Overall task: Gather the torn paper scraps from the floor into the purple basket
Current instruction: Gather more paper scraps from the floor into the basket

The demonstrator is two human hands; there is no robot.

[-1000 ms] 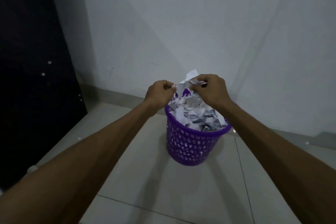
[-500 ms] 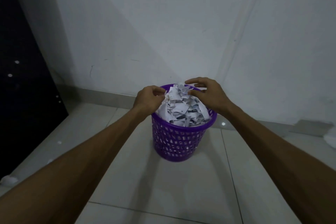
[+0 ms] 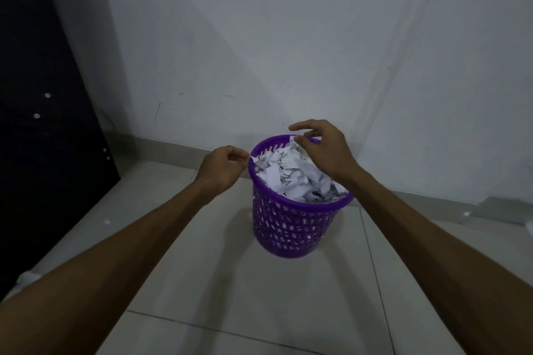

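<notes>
The purple basket (image 3: 291, 228) stands on the tiled floor near the wall, heaped to the rim with torn white paper scraps (image 3: 291, 173). My left hand (image 3: 222, 167) hovers just left of the rim with loosely curled fingers, its fingertips close to a scrap tip that pokes over the edge; I see nothing held in it. My right hand (image 3: 323, 147) hangs over the far right side of the pile, fingers spread and relaxed, holding nothing.
A dark panel (image 3: 43, 124) fills the left side. A white wall and grey skirting run behind the basket. Loose paper bits lie on the floor: a crumpled piece (image 3: 27, 278) at lower left, a small one (image 3: 106, 222), another (image 3: 466, 214), one at the right edge (image 3: 530, 228).
Both hands let go of the scraps they held over the basket. The pile now sits lower, and the hands have lifted off it, the left moving out past the rim.
</notes>
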